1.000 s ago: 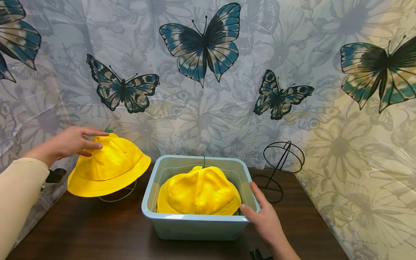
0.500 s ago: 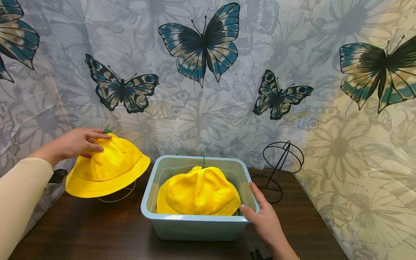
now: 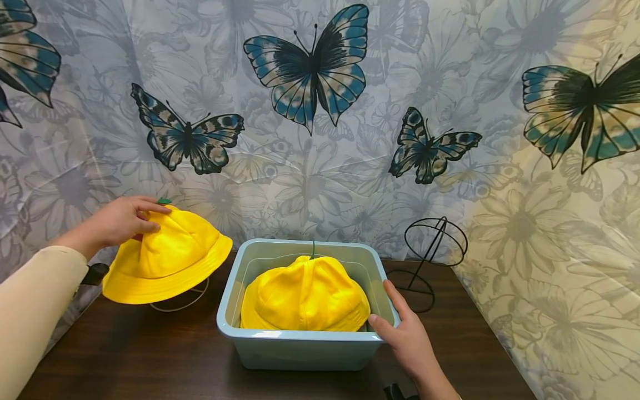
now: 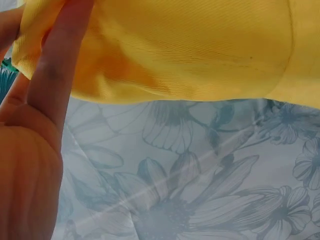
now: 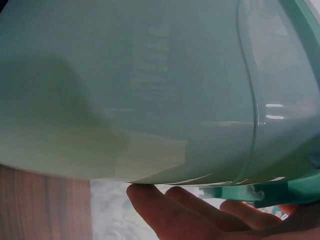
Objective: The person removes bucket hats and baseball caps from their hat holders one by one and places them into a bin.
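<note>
On the left, a yellow bucket hat [image 3: 175, 250] with a green leaf-shaped tip sits tilted on a pale wire stand [image 3: 182, 300]. My left hand [image 3: 125, 219] pinches the upper crown, with fingers and thumb on the cloth; the left wrist view shows the hand [image 4: 45, 100] against the yellow fabric [image 4: 190, 50]. A pale blue plastic tub [image 3: 307, 350] stands in the middle, holding another yellow hat [image 3: 305, 294] with a green stem. My right hand [image 3: 407, 333] holds the tub's front right corner. In the right wrist view its fingers [image 5: 170, 212] touch the outer wall.
A black wire hat stand [image 3: 425, 266], bare of any hat, is behind and right of the tub. Everything stands on a dark wooden table [image 3: 165, 355]. A butterfly-patterned cloth [image 3: 310, 194] hangs close behind and along the right side.
My left hand has shifted slightly right and its spread fingers have drawn together on the hat's crown. The hat has barely moved. The right hand and tub stay put.
</note>
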Demonstrator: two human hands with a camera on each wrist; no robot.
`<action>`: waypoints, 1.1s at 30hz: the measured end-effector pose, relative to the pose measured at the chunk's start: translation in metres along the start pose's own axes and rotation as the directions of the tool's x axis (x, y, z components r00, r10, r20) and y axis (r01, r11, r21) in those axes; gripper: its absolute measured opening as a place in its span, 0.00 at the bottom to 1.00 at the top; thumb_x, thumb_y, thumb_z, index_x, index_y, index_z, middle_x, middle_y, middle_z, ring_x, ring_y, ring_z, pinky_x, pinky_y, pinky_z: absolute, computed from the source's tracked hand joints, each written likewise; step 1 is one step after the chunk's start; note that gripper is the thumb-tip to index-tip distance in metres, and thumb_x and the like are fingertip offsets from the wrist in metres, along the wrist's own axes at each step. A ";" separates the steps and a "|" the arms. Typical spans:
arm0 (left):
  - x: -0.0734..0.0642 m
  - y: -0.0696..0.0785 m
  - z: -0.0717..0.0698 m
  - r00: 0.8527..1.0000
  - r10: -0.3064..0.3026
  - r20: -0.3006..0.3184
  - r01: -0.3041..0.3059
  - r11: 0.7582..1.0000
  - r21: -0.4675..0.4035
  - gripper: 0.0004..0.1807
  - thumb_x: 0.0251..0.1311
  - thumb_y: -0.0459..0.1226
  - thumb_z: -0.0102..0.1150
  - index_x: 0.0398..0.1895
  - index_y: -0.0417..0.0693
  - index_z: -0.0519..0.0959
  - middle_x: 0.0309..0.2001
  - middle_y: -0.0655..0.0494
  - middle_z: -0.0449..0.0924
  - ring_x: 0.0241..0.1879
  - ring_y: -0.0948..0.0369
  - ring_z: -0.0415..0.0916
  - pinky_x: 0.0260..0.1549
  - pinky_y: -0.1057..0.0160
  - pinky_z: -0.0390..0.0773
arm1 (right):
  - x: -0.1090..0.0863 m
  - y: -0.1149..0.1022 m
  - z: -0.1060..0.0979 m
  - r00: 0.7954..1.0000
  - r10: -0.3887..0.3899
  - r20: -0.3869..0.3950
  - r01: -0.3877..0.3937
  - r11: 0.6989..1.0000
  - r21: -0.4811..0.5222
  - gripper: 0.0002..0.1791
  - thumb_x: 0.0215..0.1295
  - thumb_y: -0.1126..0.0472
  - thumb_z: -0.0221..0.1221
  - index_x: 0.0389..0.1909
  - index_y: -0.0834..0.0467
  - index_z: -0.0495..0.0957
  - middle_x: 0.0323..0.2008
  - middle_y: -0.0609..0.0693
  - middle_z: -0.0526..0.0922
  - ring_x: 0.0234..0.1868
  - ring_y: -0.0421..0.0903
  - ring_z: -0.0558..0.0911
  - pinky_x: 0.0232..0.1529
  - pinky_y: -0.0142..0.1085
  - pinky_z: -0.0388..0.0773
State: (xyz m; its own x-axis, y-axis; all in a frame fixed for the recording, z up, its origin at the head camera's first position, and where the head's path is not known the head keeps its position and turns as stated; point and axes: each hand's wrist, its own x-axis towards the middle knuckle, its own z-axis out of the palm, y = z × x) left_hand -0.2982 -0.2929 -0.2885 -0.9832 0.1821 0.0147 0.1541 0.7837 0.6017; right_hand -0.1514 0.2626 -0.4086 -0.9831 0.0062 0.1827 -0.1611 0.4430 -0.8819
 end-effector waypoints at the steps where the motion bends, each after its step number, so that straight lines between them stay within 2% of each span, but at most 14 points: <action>1: 0.000 0.001 0.000 1.000 0.003 -0.006 -0.003 1.000 0.004 0.25 0.64 0.32 0.64 0.63 0.32 0.74 0.68 0.26 0.54 0.48 0.40 0.72 0.37 0.52 0.84 | 0.000 0.000 0.000 1.000 0.001 0.000 -0.001 1.000 0.001 0.42 0.68 0.52 0.63 0.78 0.54 0.56 0.77 0.52 0.53 0.75 0.57 0.51 0.66 0.65 0.52; 7: -0.003 0.004 0.001 0.999 0.010 -0.042 -0.009 0.999 0.039 0.22 0.65 0.32 0.63 0.60 0.32 0.77 0.56 0.32 0.66 0.41 0.46 0.74 0.36 0.54 0.84 | 0.001 0.001 0.000 1.000 0.015 0.006 -0.015 1.000 0.013 0.42 0.67 0.53 0.63 0.78 0.53 0.56 0.77 0.51 0.53 0.75 0.57 0.51 0.66 0.64 0.52; 14: -0.001 0.004 0.003 0.993 0.080 -0.088 -0.065 0.985 0.159 0.14 0.66 0.33 0.62 0.51 0.33 0.81 0.50 0.36 0.69 0.30 0.54 0.76 0.30 0.57 0.82 | 0.001 0.001 -0.001 1.000 0.015 0.010 -0.015 1.000 0.007 0.42 0.68 0.52 0.63 0.78 0.53 0.55 0.77 0.51 0.53 0.75 0.57 0.51 0.66 0.65 0.52; 19: -0.001 0.005 0.004 0.986 0.111 -0.127 -0.083 0.974 0.212 0.10 0.66 0.33 0.63 0.46 0.35 0.83 0.48 0.37 0.72 0.30 0.54 0.75 0.29 0.57 0.80 | 0.000 0.001 -0.001 1.000 0.009 0.008 -0.009 1.000 0.015 0.42 0.68 0.52 0.63 0.78 0.53 0.55 0.77 0.51 0.54 0.75 0.57 0.52 0.66 0.65 0.52; 22: -0.002 0.006 0.003 0.984 0.095 -0.150 -0.068 0.982 0.177 0.12 0.67 0.33 0.62 0.49 0.33 0.82 0.49 0.34 0.72 0.33 0.50 0.76 0.30 0.56 0.82 | 0.001 0.001 0.000 1.000 0.013 0.011 -0.013 1.000 0.023 0.42 0.68 0.52 0.63 0.78 0.53 0.56 0.76 0.52 0.54 0.75 0.57 0.52 0.66 0.64 0.53; 27: -0.005 0.005 0.001 0.983 0.039 -0.180 -0.028 0.998 0.062 0.16 0.70 0.35 0.59 0.53 0.30 0.78 0.54 0.28 0.70 0.39 0.44 0.79 0.31 0.54 0.84 | 0.000 0.001 -0.001 1.000 0.008 -0.001 -0.008 1.000 0.007 0.42 0.67 0.52 0.63 0.78 0.54 0.56 0.76 0.52 0.55 0.74 0.57 0.53 0.66 0.63 0.54; 33: -0.007 -0.002 -0.004 0.977 -0.018 -0.212 0.014 1.000 -0.020 0.22 0.72 0.41 0.57 0.57 0.29 0.75 0.54 0.27 0.69 0.33 0.51 0.82 0.30 0.56 0.84 | 0.000 0.001 -0.002 1.000 0.017 0.001 -0.017 1.000 0.013 0.42 0.67 0.52 0.63 0.78 0.53 0.56 0.76 0.53 0.55 0.74 0.57 0.53 0.66 0.63 0.54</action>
State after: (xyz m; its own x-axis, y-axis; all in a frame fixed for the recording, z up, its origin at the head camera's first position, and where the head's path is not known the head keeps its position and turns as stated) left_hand -0.2922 -0.2979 -0.2867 -0.9843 0.0380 0.1723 0.1381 0.7741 0.6178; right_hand -0.1515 0.2644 -0.4084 -0.9859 0.0129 0.1669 -0.1451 0.4313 -0.8905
